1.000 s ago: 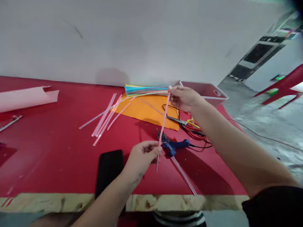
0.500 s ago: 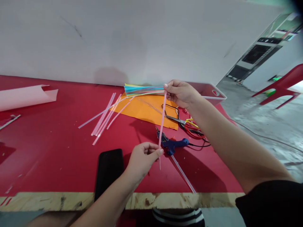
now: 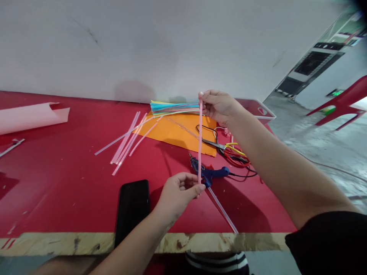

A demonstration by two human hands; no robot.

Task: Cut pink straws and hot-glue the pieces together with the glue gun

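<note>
A narrow pink strip (image 3: pixel 200 141) is stretched nearly upright between my hands, above the table. The fingertips of my right hand (image 3: pixel 220 107) pinch its top end, while the thumb and fingers of my left hand (image 3: pixel 178 194) pinch the bottom end. Just behind the strip lies a blue glue gun (image 3: pixel 210 175) with a clear glue stick (image 3: pixel 222 210) sticking out of its back. Scissors (image 3: pixel 223 146) with red and yellow handles rest below my right hand. Several loose pink strips (image 3: pixel 129 141) lie to the left.
An orange sheet (image 3: pixel 172 131) lies under a bundle of coloured strips (image 3: pixel 172 109) near the wall. A black phone (image 3: pixel 133 204) sits by the table's front edge. At the left is a rolled pink sheet (image 3: pixel 31 117); a white-rimmed basket (image 3: pixel 262 110) stands at the back right.
Both hands have shifted slightly right, my right hand also upward. The strip is now more upright, and its lower tip no longer hangs below my left fingers.
</note>
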